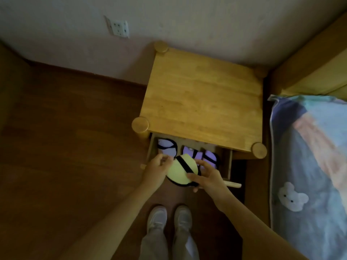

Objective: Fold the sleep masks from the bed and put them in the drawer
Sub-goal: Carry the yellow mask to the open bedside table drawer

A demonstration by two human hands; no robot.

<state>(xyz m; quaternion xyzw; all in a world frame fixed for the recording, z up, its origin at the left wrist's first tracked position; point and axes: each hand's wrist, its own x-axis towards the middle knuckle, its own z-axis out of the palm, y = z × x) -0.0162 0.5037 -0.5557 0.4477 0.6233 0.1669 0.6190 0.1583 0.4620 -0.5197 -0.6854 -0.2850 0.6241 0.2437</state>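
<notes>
Two hands (180, 173) round yellow sleep mask (181, 170).

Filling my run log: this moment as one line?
step: stowing | both hands hold folded yellow mask over open drawer | purple masks inside

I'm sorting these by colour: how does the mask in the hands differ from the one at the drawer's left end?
The folded yellow mask is pale yellow; the left purple mask is lilac. The yellow mask is gripped by the left hand and right hand above the drawer; the purple one lies inside it, untouched. The yellow mask looks larger, being nearer the camera. Both have black straps.
</notes>
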